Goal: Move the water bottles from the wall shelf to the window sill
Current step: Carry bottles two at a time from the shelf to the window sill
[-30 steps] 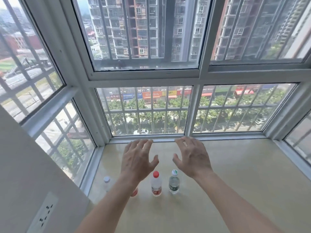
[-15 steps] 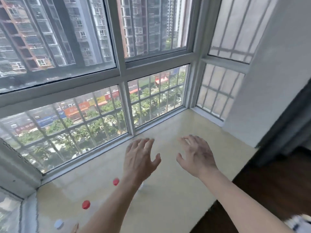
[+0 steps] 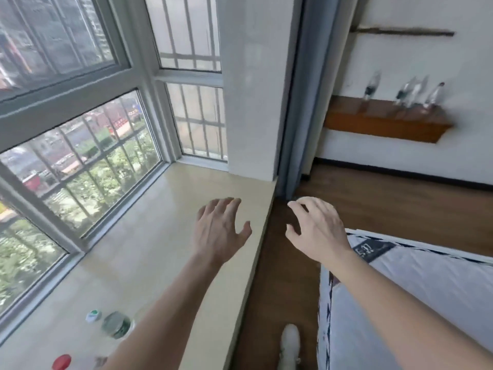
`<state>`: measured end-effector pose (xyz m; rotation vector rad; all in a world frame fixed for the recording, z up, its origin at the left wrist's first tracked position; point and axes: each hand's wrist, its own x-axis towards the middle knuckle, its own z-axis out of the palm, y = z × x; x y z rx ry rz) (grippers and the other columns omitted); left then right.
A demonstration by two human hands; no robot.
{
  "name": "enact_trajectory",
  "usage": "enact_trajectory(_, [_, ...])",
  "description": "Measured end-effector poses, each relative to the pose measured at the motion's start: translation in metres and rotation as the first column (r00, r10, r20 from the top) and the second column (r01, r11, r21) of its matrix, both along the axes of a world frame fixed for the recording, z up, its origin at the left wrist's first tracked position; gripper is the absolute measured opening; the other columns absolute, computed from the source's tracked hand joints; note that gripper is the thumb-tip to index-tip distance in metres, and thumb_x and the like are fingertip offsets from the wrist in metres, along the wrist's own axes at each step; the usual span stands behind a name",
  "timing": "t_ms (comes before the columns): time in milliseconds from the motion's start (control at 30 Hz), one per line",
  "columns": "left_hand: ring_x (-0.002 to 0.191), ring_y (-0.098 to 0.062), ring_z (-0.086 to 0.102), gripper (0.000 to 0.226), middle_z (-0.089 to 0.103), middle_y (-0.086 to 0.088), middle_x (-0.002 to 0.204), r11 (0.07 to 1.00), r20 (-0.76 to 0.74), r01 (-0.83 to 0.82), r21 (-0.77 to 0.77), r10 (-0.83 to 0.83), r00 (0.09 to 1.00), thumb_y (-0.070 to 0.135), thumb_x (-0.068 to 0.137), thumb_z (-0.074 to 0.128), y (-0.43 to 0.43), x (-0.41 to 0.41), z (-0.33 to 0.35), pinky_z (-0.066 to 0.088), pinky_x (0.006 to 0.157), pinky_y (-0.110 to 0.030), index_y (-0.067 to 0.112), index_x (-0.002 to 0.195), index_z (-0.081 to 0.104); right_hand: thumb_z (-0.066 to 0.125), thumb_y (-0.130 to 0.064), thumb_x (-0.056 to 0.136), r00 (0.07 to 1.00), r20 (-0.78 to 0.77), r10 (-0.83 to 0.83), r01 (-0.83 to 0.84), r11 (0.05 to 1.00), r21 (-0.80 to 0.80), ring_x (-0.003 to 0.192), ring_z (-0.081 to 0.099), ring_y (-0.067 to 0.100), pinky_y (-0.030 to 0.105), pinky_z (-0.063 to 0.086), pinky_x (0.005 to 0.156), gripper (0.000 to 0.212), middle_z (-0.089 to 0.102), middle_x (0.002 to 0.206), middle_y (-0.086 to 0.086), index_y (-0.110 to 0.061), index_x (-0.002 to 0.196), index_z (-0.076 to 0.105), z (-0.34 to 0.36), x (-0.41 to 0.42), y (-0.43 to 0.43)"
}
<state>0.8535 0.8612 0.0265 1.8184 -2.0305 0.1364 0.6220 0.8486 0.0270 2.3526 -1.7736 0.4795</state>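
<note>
Over window sill, left hand hovering, fingers spread, holding nothing. Beside it, past sill edge, right hand hanging, fingers loosely curled, empty. Behind left hand, by forearm, green-capped bottle and red-capped bottle standing on sill. Far ahead of right hand, blurred bottles standing on wall shelf.

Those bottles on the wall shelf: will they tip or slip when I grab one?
The bottles look tall and narrow, so a nudge would probably tip them. Two stand close together on the shelf, so grabbing one may knock its neighbour. Fill level is too blurred to judge weight.
</note>
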Motion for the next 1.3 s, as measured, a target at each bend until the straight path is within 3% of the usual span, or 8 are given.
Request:
enact_trajectory(267, [0.122, -0.026, 0.053, 0.056, 0.062, 0.002, 0.131, 0.989, 0.05, 0.149, -0.003, -0.148, 0.988, 0.053, 0.084, 0.054, -0.097, -0.084, -0.012, 0.041, 0.1, -0.042, 0.022, 0.131, 0.056, 0.059, -0.04, 0.081, 0.994, 0.015, -0.11, 0.11, 0.994, 0.014, 0.11, 0.059, 0.027, 0.043, 0.046, 0.097, 0.044, 0.064, 0.113, 0.003, -0.017, 0.117, 0.064, -0.021, -0.076, -0.06])
enact_trajectory(700, [0.113, -0.026, 0.059, 0.054, 0.064, 0.002, 0.124, 0.967, 0.074, 0.253, 0.023, -0.254, 0.964, 0.051, 0.082, 0.048, -0.311, -0.237, -0.026, 0.048, 0.093, -0.042, 0.019, 0.124, 0.059, 0.06, -0.04, 0.081, 0.975, 0.046, -0.215, 0.212, 0.975, 0.068, 0.109, 0.058, 0.024, 0.042, 0.046, 0.098, 0.041, 0.063, 0.11, 0.001, -0.02, 0.116, 0.064, -0.04, -0.219, -0.261])
enact_trajectory(833, [0.11, -0.026, 0.06, 0.052, 0.064, 0.004, 0.121, 0.964, 0.068, 0.26, 0.049, -0.263, 0.962, 0.05, 0.08, 0.055, -0.359, -0.265, -0.027, 0.048, 0.092, -0.042, 0.02, 0.122, 0.06, 0.059, -0.041, 0.077, 0.966, 0.073, -0.247, 0.242, 0.968, 0.07, 0.105, 0.06, 0.025, 0.042, 0.046, 0.094, 0.041, 0.063, 0.105, 0.001, -0.019, 0.111, 0.066, -0.039, -0.247, -0.309])
enact_trajectory(1300, [0.11, -0.025, 0.061, 0.054, 0.066, 0.004, 0.12, 0.942, 0.086, 0.318, 0.104, -0.327, 0.941, 0.053, 0.083, 0.047, -0.554, -0.325, -0.038, 0.049, 0.089, -0.04, 0.02, 0.122, 0.062, 0.064, -0.043, 0.081, 0.943, 0.021, -0.332, 0.328, 0.938, 0.111, 0.105, 0.062, 0.025, 0.042, 0.049, 0.095, 0.044, 0.065, 0.112, 0.001, -0.02, 0.118, 0.064, -0.046, -0.293, -0.485])
